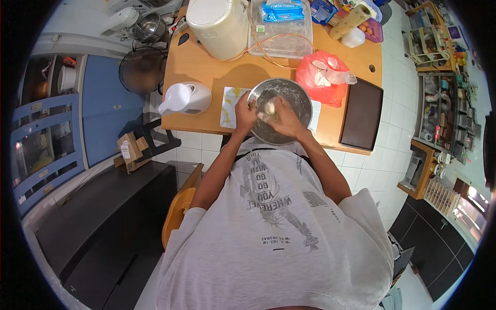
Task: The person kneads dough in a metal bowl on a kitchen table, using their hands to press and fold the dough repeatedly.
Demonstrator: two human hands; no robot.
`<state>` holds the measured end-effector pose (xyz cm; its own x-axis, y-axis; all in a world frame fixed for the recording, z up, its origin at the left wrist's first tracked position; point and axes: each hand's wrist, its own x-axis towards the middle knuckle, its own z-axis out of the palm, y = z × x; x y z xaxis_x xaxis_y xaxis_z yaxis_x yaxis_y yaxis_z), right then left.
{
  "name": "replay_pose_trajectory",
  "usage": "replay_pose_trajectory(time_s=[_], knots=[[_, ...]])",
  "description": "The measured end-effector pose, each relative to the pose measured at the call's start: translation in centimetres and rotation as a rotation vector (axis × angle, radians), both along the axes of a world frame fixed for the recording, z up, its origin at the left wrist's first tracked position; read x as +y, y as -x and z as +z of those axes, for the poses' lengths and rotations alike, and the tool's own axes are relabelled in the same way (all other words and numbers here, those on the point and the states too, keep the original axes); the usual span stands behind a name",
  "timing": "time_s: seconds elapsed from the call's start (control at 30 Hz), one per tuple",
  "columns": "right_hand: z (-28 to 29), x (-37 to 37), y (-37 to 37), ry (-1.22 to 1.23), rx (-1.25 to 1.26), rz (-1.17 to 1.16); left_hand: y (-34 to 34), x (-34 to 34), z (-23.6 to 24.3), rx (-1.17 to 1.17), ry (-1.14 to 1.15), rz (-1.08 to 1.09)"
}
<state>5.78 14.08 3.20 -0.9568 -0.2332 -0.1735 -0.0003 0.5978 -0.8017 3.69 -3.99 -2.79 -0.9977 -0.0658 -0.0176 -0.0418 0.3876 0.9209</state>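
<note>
A round metal mixing bowl [299, 99] rests at the table's near edge, right in front of me. Smears of pale, sticky residue coat its inner wall. My left hand [245, 112] is closed over the bowl's left rim, with some pale stuff by its fingertips. Inside the bowl, my right hand [285, 119] has its fingers curled around a lump of pale dough [269, 107]. Part of that lump is hidden by the fingers. Under the bowl lies a white and yellow patterned sheet [228, 109], its left part showing.
A white electric jug [194, 98] stands left on the wooden table [222, 70]. Behind are a cream appliance [219, 31] and a clear plastic box [281, 44]. A red plastic bag [320, 80] and a dark tray [362, 116] are on the right. An orange cord crosses the back.
</note>
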Motion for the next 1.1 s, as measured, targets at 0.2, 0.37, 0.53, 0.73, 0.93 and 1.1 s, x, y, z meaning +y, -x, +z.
replay_pose_trajectory(time_s=[0.2, 0.37, 0.53, 0.73, 0.93, 1.1], knots=[[5.2, 3.3, -0.3, -0.058, -0.158, 0.309, 0.5, -0.2, 0.2, -0.042, 0.073, 0.025], [9.6, 4.2, -0.7, -0.186, -0.125, 0.276, 0.5, -0.4, 0.5, -0.079, 0.063, 0.022], [7.6, 4.7, -1.7, -0.106, 0.321, 0.173, 0.7, -0.1, 1.1, -0.098, 0.065, 0.015], [6.3, 4.4, -2.0, -0.104, 0.3, 0.159, 0.4, -0.4, 0.1, -0.052, 0.071, 0.023], [6.8, 5.5, -2.2, -0.057, 0.449, 0.165, 0.0, 0.1, 0.4, -0.053, 0.026, 0.077], [5.1, 6.0, -1.1, 0.065, 0.284, 0.081, -0.2, 0.3, 0.5, -0.049, -0.001, 0.122]])
